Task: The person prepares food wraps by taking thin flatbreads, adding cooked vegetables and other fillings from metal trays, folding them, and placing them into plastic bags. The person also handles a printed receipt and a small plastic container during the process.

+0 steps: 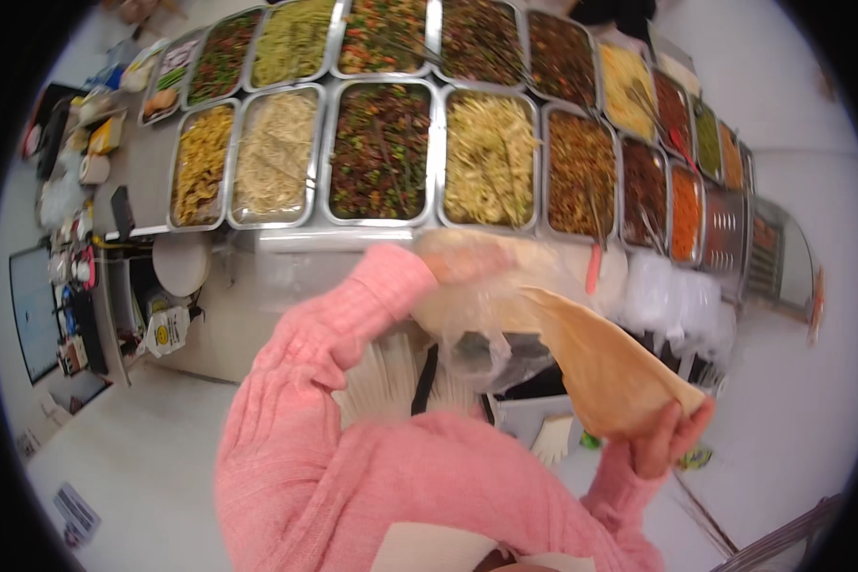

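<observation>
My right hand [672, 434] grips the lower right corner of a large thin tan flatbread [601, 367], which hangs folded and slopes up to the left. My left hand [467, 259] reaches to the right over a clear plastic bag [481, 348] at the counter's near edge; motion and the film smear its fingers. More pale tan sheet lies under and around that hand, beside the bag. Where the held flatbread's upper left end meets the plastic, I cannot tell whether they are joined or only overlap.
Two rows of metal trays with shredded dishes line the counter, including dark greens [381, 148], pale yellow shreds [489, 157] and orange shreds [685, 214]. A red-handled utensil [594, 270] sticks out toward me. White plastic bags [672, 296] lie right. A round stool [181, 264] stands left.
</observation>
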The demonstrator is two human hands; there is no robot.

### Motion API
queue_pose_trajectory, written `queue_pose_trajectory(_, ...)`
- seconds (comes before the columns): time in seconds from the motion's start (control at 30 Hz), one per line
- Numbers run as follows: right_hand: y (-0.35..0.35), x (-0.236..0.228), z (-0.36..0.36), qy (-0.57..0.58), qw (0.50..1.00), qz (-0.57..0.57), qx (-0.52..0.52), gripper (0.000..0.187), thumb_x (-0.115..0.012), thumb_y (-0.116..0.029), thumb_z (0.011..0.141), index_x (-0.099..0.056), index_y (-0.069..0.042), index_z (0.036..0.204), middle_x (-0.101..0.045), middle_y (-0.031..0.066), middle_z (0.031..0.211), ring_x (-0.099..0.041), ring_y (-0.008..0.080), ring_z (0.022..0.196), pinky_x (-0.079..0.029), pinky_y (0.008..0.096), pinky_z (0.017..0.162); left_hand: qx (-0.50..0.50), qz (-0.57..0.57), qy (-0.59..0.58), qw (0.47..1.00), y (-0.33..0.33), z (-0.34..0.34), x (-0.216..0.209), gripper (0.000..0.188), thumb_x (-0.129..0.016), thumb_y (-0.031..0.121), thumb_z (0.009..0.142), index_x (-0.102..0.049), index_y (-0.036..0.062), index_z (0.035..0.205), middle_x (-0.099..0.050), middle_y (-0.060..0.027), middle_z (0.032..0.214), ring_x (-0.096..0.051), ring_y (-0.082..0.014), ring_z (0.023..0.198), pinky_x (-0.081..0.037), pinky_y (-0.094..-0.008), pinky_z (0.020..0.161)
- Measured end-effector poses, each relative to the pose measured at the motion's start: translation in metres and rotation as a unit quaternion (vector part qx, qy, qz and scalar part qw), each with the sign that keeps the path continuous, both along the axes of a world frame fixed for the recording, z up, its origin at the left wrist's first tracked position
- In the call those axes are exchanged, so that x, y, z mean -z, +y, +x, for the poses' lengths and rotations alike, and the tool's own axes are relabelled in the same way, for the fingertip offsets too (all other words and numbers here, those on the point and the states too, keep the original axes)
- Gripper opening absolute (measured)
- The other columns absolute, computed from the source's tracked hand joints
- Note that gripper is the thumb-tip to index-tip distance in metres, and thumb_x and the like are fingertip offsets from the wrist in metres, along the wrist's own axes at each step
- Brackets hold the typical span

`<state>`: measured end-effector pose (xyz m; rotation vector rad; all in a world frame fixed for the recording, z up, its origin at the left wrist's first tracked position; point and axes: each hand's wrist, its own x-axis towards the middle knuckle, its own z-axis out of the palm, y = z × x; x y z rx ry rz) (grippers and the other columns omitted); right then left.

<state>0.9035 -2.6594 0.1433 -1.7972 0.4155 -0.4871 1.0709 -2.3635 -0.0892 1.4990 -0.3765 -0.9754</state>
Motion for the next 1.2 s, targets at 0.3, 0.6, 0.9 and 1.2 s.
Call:
queue_pose_trajectory(0.3, 0.113, -0.055, 0.097, 0.108, 0.907, -0.335, -0.230, 0.035, -0.048, -0.004, 0.104, -0.044, 0.002, 0.139, -0.059, 0.0162, 0.123, -0.059, 0.0216, 0.107, -0.046, 0.0332, 0.095, 0.067, -0.135, 0.153, 0.977, 0.018, -0.151, 0.026, 0.054, -0.049, 0.048, 0.104, -0.060, 0.0081, 0.139, -0.065, -0.0146, 0.133, -0.061, -0.0288, 0.125, -0.049, -0.0450, 0.101)
queue_pose_trajectory(0.6, 0.458, 0.018, 0.075, -0.018, 0.654, -0.352, -0.670, 0.051, -0.053, 0.009, 0.080, -0.068, -0.013, 0.124, -0.068, 0.0056, 0.132, -0.060, 0.0263, 0.130, -0.031, 0.0522, 0.117, -0.319, -0.615, 0.286, 0.662, 0.336, -0.108, -0.041, 0.077, -0.044, 0.061, 0.102, -0.032, 0.0078, 0.157, -0.034, -0.0188, 0.162, -0.036, -0.0381, 0.148, -0.034, -0.0531, 0.119)
queue_pose_trajectory(0.9, 0.536, 0.113, 0.085, 0.073, 0.752, -0.231, -0.614, 0.041, -0.071, -0.006, 0.087, -0.064, -0.004, 0.127, -0.061, 0.0205, 0.135, -0.057, 0.0370, 0.128, -0.045, 0.0402, 0.109, -0.636, -0.584, 0.144, 0.484, 0.569, -0.221, -0.077, 0.068, -0.051, 0.049, 0.103, -0.038, 0.0051, 0.154, -0.045, -0.0178, 0.154, -0.046, -0.0372, 0.139, -0.040, -0.0502, 0.116)
queue_pose_trajectory(1.2, 0.520, 0.294, 0.212, 0.175, 0.663, -0.653, -0.321, 0.044, -0.065, -0.007, 0.085, -0.054, -0.006, 0.127, -0.066, 0.0133, 0.107, -0.064, 0.0350, 0.106, -0.050, 0.0503, 0.085, -0.715, -0.542, 0.047, 0.440, 0.639, -0.225, -0.128, 0.065, -0.052, 0.046, 0.103, -0.040, 0.0044, 0.153, -0.048, -0.0177, 0.151, -0.048, -0.0370, 0.136, -0.041, -0.0499, 0.114)
